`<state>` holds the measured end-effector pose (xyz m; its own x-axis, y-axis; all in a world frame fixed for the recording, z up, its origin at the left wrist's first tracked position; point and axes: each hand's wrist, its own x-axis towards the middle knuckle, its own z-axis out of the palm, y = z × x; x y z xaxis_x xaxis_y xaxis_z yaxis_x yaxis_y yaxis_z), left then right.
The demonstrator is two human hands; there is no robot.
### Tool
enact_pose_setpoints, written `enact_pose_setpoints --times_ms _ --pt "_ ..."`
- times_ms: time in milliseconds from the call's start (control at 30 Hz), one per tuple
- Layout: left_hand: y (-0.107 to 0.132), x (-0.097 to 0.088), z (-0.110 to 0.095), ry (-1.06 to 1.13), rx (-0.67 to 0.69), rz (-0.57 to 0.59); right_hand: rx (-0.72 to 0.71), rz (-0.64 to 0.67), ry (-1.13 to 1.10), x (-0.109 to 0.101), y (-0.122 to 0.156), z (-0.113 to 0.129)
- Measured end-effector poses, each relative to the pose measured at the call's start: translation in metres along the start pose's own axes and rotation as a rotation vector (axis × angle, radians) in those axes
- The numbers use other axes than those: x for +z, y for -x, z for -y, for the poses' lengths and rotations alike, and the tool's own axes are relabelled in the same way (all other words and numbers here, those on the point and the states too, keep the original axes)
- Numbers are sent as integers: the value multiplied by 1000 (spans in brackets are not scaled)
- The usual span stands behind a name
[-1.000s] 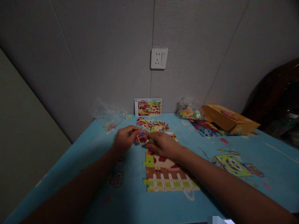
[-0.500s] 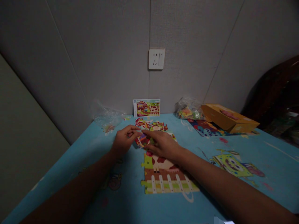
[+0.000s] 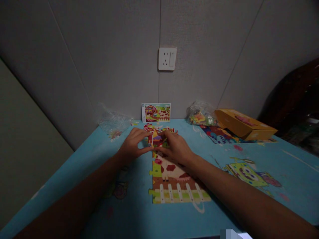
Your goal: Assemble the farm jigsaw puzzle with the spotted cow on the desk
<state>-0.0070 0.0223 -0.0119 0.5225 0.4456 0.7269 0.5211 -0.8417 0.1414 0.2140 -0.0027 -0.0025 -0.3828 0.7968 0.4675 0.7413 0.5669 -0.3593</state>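
Note:
Between my two hands is a puzzle piece [image 3: 156, 137] with purple, red and yellow parts, raised toward me. My left hand [image 3: 132, 144] pinches its left edge with thumb and fingertips. At the opposite edge, my right hand [image 3: 177, 148] grips it the same way, its fingers partly covering the piece. Just below lies a joined section of puzzle [image 3: 174, 181] showing a spotted cow and a white fence, with tabs along its left side. My right wrist and forearm hide part of its right side. Loose puzzle pieces [image 3: 149, 126] lie behind my hands, mostly covered.
A picture card [image 3: 156, 113] of the farm scene leans on the wall below a socket [image 3: 167, 58]. Crumpled clear plastic [image 3: 114, 122] lies at the back left. A bag of pieces [image 3: 201, 114] and a yellow box [image 3: 245, 124] on a colourful sheet [image 3: 218, 135] are at the back right.
Both hands have lifted slightly and come apart a little at the fingers. The puzzle piece between them now tilts up and shows more of its face. The view has shifted slightly.

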Motion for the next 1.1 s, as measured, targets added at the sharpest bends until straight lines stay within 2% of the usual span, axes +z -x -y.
enact_pose_setpoints --times_ms 67,200,367,500,600,733,867,1000,1100 --pt "-1 -2 1 -79 17 -25 -7 -11 13 1 0 1" --pt "-1 -5 3 -213 -32 -86 -13 -13 29 2 -2 -1" --pt "5 -5 14 -324 -245 -94 46 -15 103 2 -5 -12" --pt "7 -4 19 -344 -391 -12 41 -48 83 3 -5 -17" --pt "7 -1 17 -356 -391 63 26 -41 76 5 -5 -18" --pt "8 0 16 -393 -388 77 29 -24 92 7 -5 -17" --pt "8 0 17 -407 -484 90 64 64 112 7 -5 -15" --pt "9 1 19 -403 -598 67 86 108 92 8 -5 -16" --pt "8 1 17 -365 -555 6 108 41 9 8 -5 -14"
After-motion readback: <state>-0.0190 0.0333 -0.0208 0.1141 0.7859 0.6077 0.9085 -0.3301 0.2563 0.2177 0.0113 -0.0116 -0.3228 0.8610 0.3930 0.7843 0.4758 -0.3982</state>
